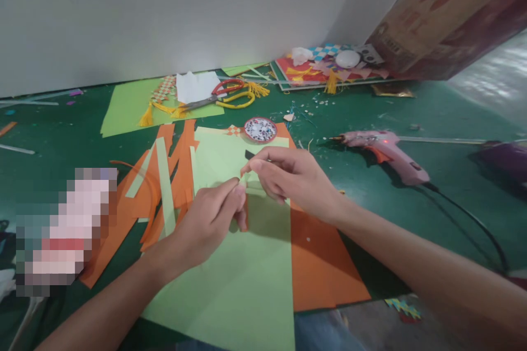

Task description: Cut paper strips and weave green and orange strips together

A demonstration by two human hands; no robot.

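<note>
My left hand (216,219) and my right hand (286,175) meet above a pale green paper sheet (255,269). Between both sets of fingertips is a small light green paper strip (242,180), mostly covered by the fingers. A bit of orange (246,213) shows beside my left fingers; whether it is held I cannot tell. Just beyond my right fingertips a small dark flat piece (249,154) sticks out, its other end hidden. Orange paper (325,263) lies partly under the green sheet. Left of it are orange strips (113,230) and pale green strips (164,186).
A pink glue gun (385,148) with a lit red light lies to the right, its cord trailing. Scissors (230,96) rest on green paper (123,107) at the back. A round dish of small beads (261,129) stands near the sheet's top. A blurred-out pink object (74,225) is at left.
</note>
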